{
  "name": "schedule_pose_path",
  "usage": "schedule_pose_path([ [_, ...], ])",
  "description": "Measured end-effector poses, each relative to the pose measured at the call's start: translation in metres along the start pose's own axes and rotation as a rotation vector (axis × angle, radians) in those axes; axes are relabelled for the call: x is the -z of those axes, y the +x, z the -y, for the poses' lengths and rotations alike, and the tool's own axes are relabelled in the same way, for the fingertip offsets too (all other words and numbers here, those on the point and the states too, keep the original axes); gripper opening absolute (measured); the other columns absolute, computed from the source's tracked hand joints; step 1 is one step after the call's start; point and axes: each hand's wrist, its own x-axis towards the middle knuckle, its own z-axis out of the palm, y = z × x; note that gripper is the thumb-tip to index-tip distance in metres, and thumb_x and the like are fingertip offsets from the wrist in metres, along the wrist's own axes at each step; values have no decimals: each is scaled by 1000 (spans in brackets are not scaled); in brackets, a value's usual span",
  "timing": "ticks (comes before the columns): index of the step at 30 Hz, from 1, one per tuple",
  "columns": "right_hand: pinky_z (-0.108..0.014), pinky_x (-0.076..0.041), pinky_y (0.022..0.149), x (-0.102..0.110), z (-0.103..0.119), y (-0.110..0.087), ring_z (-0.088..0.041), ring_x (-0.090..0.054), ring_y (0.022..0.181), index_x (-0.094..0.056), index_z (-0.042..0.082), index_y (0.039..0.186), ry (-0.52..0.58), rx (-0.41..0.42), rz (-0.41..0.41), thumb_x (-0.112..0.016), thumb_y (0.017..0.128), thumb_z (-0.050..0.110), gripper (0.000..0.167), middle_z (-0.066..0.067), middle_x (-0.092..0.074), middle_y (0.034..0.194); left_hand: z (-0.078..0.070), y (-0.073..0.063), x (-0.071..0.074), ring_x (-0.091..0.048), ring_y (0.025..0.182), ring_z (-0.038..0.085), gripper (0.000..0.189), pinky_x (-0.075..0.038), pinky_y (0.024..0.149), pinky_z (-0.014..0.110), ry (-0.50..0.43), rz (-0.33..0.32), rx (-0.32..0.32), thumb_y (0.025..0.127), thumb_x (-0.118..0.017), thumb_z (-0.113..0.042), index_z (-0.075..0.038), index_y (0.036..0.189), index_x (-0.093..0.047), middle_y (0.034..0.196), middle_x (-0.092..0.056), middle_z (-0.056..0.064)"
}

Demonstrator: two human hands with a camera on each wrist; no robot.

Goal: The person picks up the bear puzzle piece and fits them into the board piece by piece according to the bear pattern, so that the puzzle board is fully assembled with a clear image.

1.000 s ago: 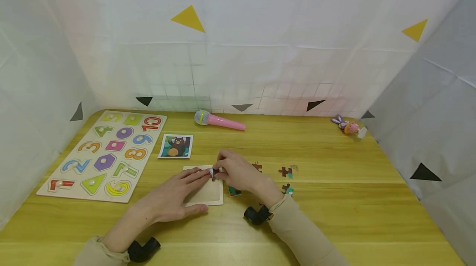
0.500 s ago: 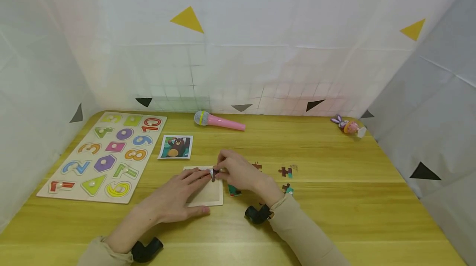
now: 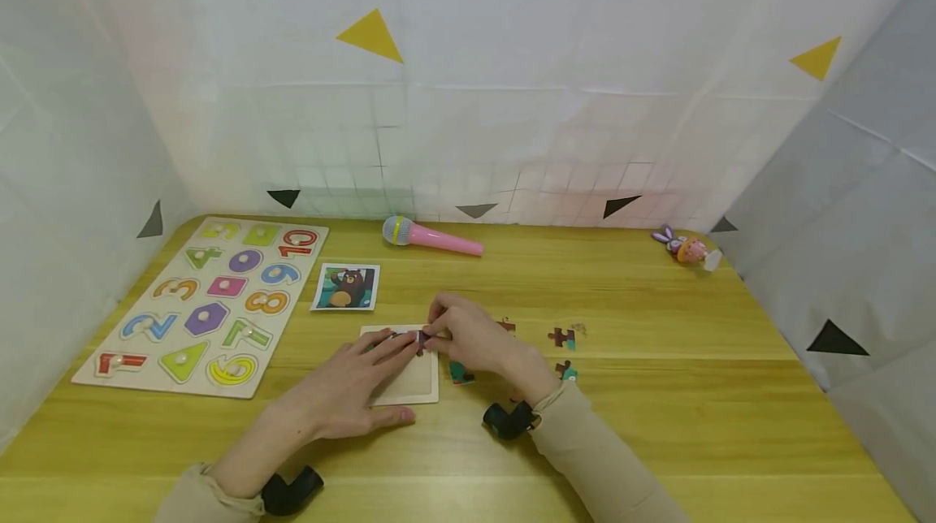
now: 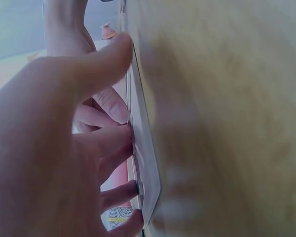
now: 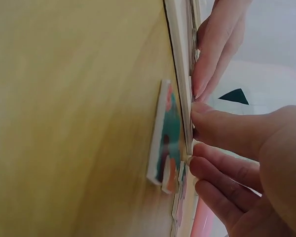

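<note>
A shallow wooden puzzle tray (image 3: 435, 385) lies in front of me in the head view. Across its upper part rests my left hand (image 3: 344, 393), fingers extended over pieces along the back edge and mostly covering them; its thumb reaches past the front rim. My right hand (image 3: 471, 336) pinches a dark brown jigsaw piece (image 3: 421, 347) between thumb and fingers at the tray's back right corner. In the right wrist view, the right thumb (image 5: 222, 126) sits right at the tray rim, close to the left fingertips. A green jigsaw piece (image 5: 170, 131) lies beside the tray.
More loose jigsaw pieces (image 3: 561, 337) lie to the right, some partly under the right forearm. A bear picture card (image 3: 346, 287) is behind the tray, a number board (image 3: 205, 308) at left. Further back are a pink toy microphone (image 3: 439, 239) and a rabbit toy (image 3: 687, 248).
The brown piece's bright glint has faded and it looks flatter in the tray corner. My left hand has slid slightly right; the right hand stays almost in place.
</note>
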Motion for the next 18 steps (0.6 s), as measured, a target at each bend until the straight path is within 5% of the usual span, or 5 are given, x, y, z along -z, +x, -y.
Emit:
schedule_pose_path([
  [11,-28,-50,79,4,-4,0,-15,-56,91,-78,5,107,45,33,42,-68,96,10,17,-3,-59,104,-2,0,0,-25,151,32,87,-29,118,56,66,-16,-30,94,-50,-68,-14,159,-30,164,-29,2],
  [18,-35,-54,92,13,-18,-5,-22,-64,107,-72,3,120,102,-16,20,-64,96,2,25,-8,-66,118,-1,3,-2,-23,152,30,73,-26,121,46,6,2,-68,100,-55,-47,-8,157,-31,165,-27,5],
])
